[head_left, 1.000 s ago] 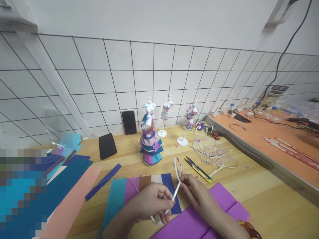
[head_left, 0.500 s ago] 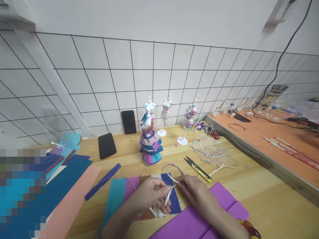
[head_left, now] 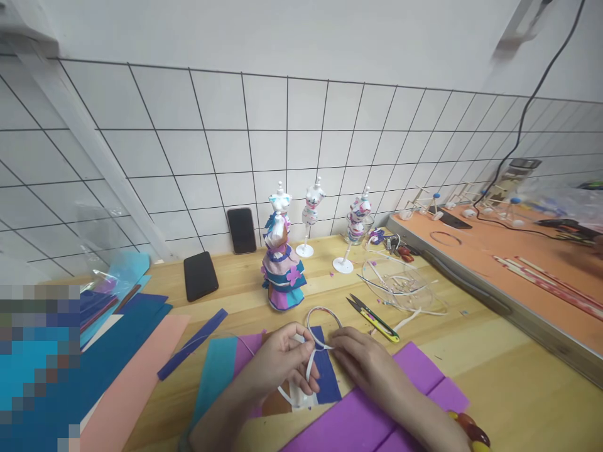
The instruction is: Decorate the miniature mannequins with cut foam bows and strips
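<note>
My left hand (head_left: 285, 364) pinches a narrow white ribbon (head_left: 309, 365) between thumb and fingertips, and the ribbon's tail loops down below the hand. A thin hoop (head_left: 309, 319) stands tilted between my hands, with the ribbon meeting its lower edge. My right hand (head_left: 370, 359) is closed at the hoop's right side; its fingertips partly cover the rim. Under both hands lie a striped cloth piece (head_left: 221, 364) in teal, purple, brown, white and navy, and a folded purple sheet (head_left: 348, 414).
Yellow-handled thread snips (head_left: 374, 319) lie right of the hoop, near tangled ribbon (head_left: 400, 285). Behind stand a dressed mini mannequin (head_left: 285, 270) and two more on stands (head_left: 343, 265). Two phones (head_left: 201, 276), coloured sheets (head_left: 136, 358) and a navy strip (head_left: 193, 344) are left. An orange board (head_left: 494, 245) is right.
My left hand has shifted slightly up and left with the ribbon. The hoop has moved a little left and turned, and my right hand has edged left with it.
</note>
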The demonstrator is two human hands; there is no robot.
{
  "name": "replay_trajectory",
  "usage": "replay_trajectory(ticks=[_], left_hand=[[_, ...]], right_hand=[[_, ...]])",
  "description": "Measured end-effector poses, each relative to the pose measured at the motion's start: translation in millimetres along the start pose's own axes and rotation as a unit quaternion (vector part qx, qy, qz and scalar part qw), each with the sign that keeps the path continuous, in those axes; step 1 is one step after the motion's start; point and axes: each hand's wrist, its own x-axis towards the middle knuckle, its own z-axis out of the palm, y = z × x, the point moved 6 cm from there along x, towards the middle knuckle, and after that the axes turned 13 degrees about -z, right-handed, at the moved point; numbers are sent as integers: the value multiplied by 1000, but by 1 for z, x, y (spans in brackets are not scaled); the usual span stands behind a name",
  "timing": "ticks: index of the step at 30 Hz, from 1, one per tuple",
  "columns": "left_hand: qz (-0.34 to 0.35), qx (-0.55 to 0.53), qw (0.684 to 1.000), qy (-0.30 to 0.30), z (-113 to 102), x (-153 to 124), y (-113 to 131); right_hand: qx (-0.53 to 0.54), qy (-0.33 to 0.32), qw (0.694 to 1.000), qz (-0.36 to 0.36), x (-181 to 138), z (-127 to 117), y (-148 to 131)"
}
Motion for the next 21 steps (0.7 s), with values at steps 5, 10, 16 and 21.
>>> replay_trajectory(ticks=[5,10,16,21], left_hand=[[15,4,1000,21,-5,-1,3],[17,1,1000,23,-5,0,4],[-8,-20,999,24,-4,-3,5],[-11,-67,998,9,-8,-1,2]], right_hand=[[-83,49,995,3,-6,-20,25],[-237,18,966,98,-19,-32,70],[-250,8,955,158,-27,-38,82],[-77,113,967,213,-21,-48,67]])
